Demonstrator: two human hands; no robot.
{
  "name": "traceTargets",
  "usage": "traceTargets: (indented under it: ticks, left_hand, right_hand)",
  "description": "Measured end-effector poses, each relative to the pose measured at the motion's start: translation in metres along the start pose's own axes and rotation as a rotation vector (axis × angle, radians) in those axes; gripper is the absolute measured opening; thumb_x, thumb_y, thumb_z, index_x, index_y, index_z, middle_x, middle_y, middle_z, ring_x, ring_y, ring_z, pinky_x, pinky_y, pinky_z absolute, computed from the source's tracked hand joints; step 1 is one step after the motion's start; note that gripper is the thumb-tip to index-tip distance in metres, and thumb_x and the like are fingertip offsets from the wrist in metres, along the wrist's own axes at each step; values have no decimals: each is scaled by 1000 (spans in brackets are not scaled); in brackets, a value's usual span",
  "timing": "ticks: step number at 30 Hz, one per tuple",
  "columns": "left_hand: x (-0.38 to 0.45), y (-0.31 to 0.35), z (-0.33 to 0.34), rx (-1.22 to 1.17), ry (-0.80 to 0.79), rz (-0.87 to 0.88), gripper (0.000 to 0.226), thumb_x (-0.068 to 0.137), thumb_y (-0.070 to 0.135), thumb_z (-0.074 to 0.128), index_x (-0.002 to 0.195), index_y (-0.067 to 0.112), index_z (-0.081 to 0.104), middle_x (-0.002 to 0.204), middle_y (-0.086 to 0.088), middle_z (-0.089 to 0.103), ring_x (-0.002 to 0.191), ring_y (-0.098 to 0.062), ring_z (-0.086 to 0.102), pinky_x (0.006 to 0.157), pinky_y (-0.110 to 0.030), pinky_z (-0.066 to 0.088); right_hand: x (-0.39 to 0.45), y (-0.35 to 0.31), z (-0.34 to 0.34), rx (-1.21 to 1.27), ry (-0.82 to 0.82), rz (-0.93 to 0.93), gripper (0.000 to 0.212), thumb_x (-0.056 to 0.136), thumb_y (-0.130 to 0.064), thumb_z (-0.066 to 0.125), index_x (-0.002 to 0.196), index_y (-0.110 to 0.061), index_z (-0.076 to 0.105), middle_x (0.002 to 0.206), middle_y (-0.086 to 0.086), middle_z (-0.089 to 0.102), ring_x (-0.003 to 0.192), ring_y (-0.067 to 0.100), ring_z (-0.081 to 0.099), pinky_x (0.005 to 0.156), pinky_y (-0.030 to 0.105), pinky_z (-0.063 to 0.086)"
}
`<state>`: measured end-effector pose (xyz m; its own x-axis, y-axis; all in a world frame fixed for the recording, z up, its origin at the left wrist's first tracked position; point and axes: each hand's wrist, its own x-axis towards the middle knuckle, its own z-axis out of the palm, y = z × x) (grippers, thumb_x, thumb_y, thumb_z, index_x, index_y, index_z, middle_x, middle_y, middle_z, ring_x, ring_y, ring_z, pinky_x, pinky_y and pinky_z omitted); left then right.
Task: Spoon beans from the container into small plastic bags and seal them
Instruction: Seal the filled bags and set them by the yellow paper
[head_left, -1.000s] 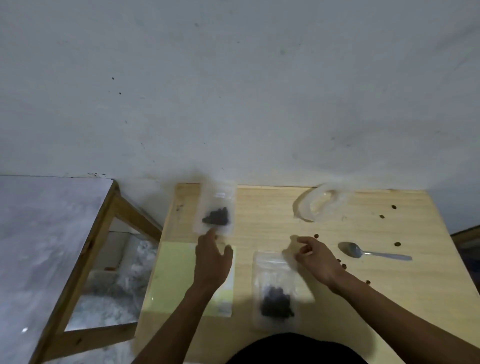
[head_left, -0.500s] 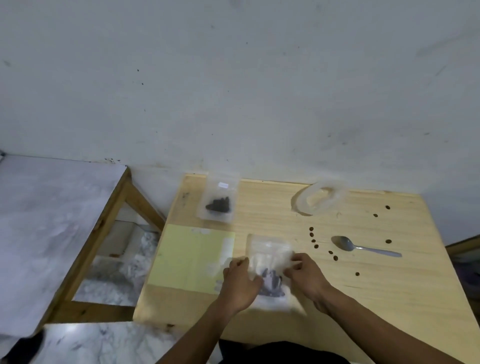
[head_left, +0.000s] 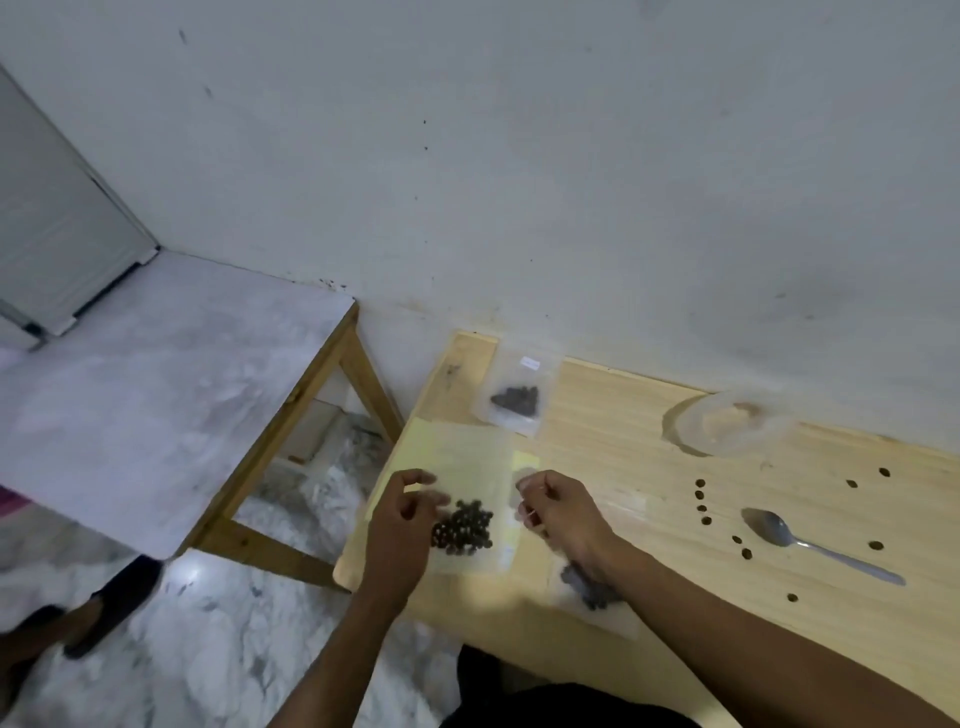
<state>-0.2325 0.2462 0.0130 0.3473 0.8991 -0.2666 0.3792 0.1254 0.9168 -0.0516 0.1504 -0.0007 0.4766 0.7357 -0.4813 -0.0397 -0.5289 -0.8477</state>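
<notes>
Standing against a grey wall (head_left: 519, 156), the wooden table (head_left: 613, 447) bears scattered beans (head_left: 701, 496).

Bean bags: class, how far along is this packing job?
Done: the far bag lies filled at the table corner, and the near bag lies filled by the front edge. In hand: left hand and right hand hold a third bag, seal unclear. Left: loose beans near the spoon.
</notes>
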Motion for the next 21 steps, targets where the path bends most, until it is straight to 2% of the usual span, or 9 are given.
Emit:
traceTargets:
  ticks: [2, 5, 7, 10, 12, 15, 16, 19, 21]
  left_hand:
    - [1, -4, -23, -44, 71, -32, 12, 100, 12, 54, 105, 21, 61, 87, -2, 76, 78, -13, 73, 65, -28, 51]
    - [-2, -10, -53, -106, 148, -70, 13, 98, 12, 57, 106, 20, 62, 87, 0, 76, 80, -15, 73, 68, -30, 50]
    - [-4, -13, -68, -125, 187, -92, 14, 96, 11, 60, 107, 18, 62, 85, 4, 75, 79, -15, 73, 71, -32, 50]
    - [-5, -16, -80, -143, 221, -114, 13, 97, 13, 57, 105, 21, 62, 85, 2, 76, 80, -17, 73, 75, -37, 51]
    - [-5, -16, -81, -153, 226, -116, 14, 96, 12, 57, 105, 22, 62, 85, 0, 76, 82, -18, 73, 78, -41, 51]
    - [-7, -11, -76, -158, 199, -93, 15, 95, 11, 58, 106, 21, 62, 86, -1, 76, 82, -19, 73, 80, -39, 52]
    - [-6, -8, -73, -157, 188, -81, 14, 95, 12, 59, 107, 20, 62, 86, -1, 76, 82, -19, 73, 80, -37, 52]
    - [-1, 1, -64, -143, 158, -47, 11, 97, 15, 57, 103, 22, 64, 95, -3, 75, 82, -17, 73, 78, -34, 51]
    - [6, 8, -55, -134, 132, -33, 10, 97, 16, 59, 98, 24, 65, 104, -3, 73, 81, -16, 74, 77, -34, 51]
  right_hand:
    - [10, 14, 11, -328, -37, -94, 15, 97, -25, 56, 98, -16, 67, 91, 8, 69, 73, 21, 62, 65, 33, 51]
    - [18, 30, 22, -636, -191, -186, 24, 95, -21, 53, 114, -22, 67, 114, 1, 65, 92, 14, 59, 80, 19, 40]
    - [21, 35, 27, -785, -263, -275, 27, 95, -18, 52, 117, -20, 66, 119, -1, 59, 107, 16, 57, 88, 18, 38]
    - [23, 37, 35, -917, -290, -325, 23, 91, -18, 49, 105, -23, 67, 113, 1, 58, 107, 22, 56, 87, 31, 47]
    - [26, 35, 38, -960, -308, -296, 16, 89, -16, 49, 89, -25, 62, 106, 3, 57, 102, 25, 55, 80, 32, 46]
    - [30, 34, 41, -900, -300, -283, 24, 84, -15, 46, 69, -33, 47, 96, -1, 58, 91, 21, 55, 79, 35, 49]
    - [30, 33, 39, -828, -279, -272, 25, 83, -15, 46, 67, -34, 46, 92, -3, 60, 87, 18, 56, 79, 34, 50]
    - [29, 23, 26, -632, -229, -208, 19, 88, -12, 52, 75, -26, 53, 83, -9, 62, 72, 6, 56, 64, 12, 44]
    - [29, 15, 10, -537, -210, -187, 17, 87, -13, 58, 76, -25, 55, 80, -7, 64, 69, 7, 57, 64, 16, 47]
